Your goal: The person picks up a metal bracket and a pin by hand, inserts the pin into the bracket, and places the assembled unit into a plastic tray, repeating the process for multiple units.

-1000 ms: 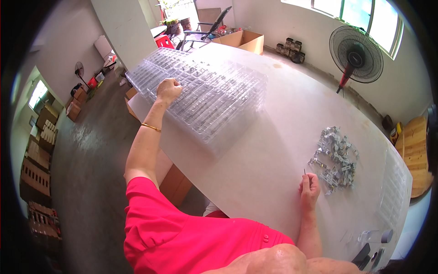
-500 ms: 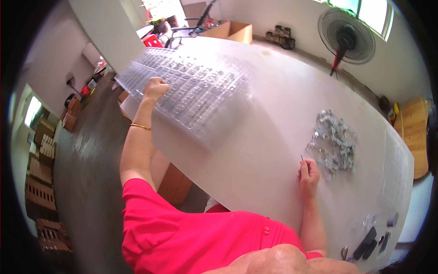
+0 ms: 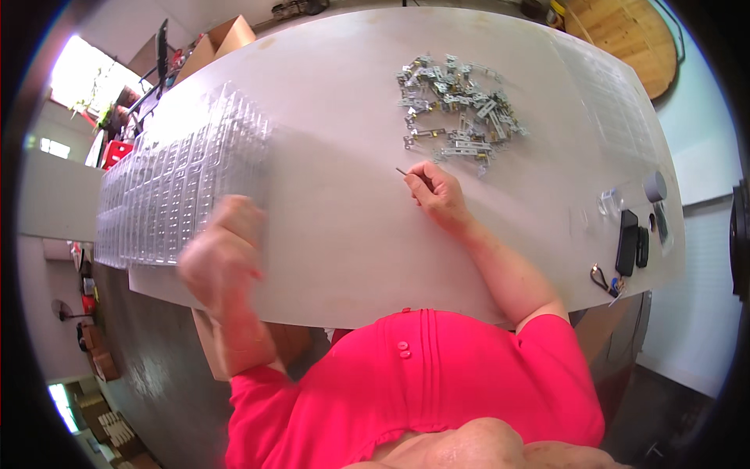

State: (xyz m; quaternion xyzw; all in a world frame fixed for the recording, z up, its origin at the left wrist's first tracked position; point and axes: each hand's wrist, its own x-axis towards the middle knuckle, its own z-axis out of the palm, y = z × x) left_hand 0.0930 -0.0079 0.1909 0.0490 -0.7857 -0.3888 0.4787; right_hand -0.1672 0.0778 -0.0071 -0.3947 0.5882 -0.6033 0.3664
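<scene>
My right hand (image 3: pixel 435 194) pinches a thin dark rod (image 3: pixel 401 171), whose tip sticks out past the fingers. Just beyond it lies a loose pile of small metal parts (image 3: pixel 469 117), silvery with some brass-coloured bits. My left hand (image 3: pixel 223 248) is smeared by motion near the table's front left, so its fingers do not show clearly. Close to it, on the left of the table, stands a stack of clear plastic trays (image 3: pixel 168 195) with rows of small compartments. Whether the left hand touches the stack, I cannot tell.
On the pale table (image 3: pixel 336 234), a clear plastic sheet or tray (image 3: pixel 609 102) lies at the far right. At the right edge are a black case (image 3: pixel 627 242), a grey roll (image 3: pixel 655 187) and keys (image 3: pixel 617 286). Beyond the far left edge stands a cardboard box (image 3: pixel 223 47).
My left hand has left the far part of the tray stack and come back toward me. The view has swung right. My right hand still holds the thin rod near the metal parts.
</scene>
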